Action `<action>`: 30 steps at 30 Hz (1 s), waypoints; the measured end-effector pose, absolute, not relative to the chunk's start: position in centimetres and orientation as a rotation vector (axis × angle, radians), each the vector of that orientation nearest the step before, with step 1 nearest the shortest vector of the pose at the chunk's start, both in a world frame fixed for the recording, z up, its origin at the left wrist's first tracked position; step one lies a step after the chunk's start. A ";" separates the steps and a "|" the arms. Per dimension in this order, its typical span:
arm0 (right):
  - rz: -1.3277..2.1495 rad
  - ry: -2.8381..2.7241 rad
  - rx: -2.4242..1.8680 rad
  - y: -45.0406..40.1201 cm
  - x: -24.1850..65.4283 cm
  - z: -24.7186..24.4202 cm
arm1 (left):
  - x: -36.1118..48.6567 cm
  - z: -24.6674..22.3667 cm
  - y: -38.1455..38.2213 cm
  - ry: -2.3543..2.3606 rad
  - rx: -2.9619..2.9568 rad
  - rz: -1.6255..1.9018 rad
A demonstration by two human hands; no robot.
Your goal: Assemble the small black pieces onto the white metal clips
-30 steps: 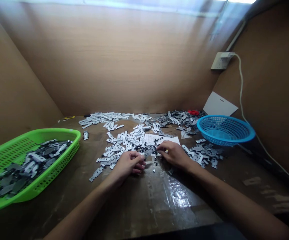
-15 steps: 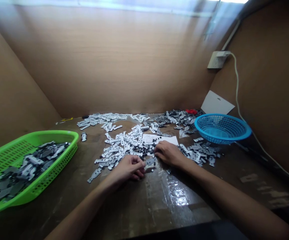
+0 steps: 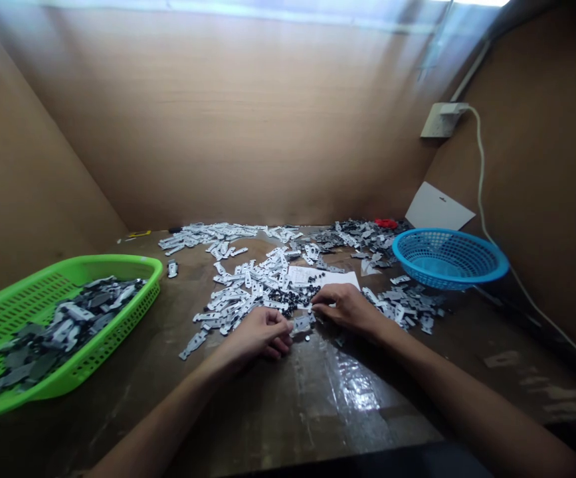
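Note:
My left hand is closed, thumb and forefinger pinching one end of a flat grey plastic piece. My right hand hovers just to the right of that piece, its fingers curled together; whatever they hold is too small to make out. Small black parts lie heaped right behind my hands. A tiny white-topped bit rests on the table in front of the grey piece. Left of them spreads a pile of white and light-grey plastic pieces.
A green basket of grey and white pieces stands at left. At right is a blue basket, with a white card and a cable behind it. More pieces lie at the back, near a red item and white paper.
The view has shifted slightly. My right hand has moved a little toward me and its fingers have curled in by the grey piece. My left hand keeps its pinch.

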State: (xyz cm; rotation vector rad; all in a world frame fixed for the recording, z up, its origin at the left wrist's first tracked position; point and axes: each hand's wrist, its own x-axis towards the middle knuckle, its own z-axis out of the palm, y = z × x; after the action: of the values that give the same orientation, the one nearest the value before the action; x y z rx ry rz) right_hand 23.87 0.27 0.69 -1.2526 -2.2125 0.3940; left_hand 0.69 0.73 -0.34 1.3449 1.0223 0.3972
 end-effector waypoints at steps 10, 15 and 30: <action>0.512 -2.156 -1.156 -0.3 23.0 1.0 | 0.6 -0.8 0.9 1.025 1.309 0.404; 0.588 -2.143 -1.117 -0.4 22.9 0.8 | 0.7 -0.4 1.0 1.026 1.277 0.422; 0.588 -2.151 -1.090 -0.5 22.8 0.0 | 0.5 -0.8 1.3 1.004 1.134 0.519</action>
State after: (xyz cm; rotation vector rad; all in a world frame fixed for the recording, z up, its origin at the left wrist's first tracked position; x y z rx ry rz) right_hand 22.81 -0.52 -0.02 -1.0899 -2.1508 0.5879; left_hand 0.54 1.27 -0.84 1.1341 1.0038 0.5194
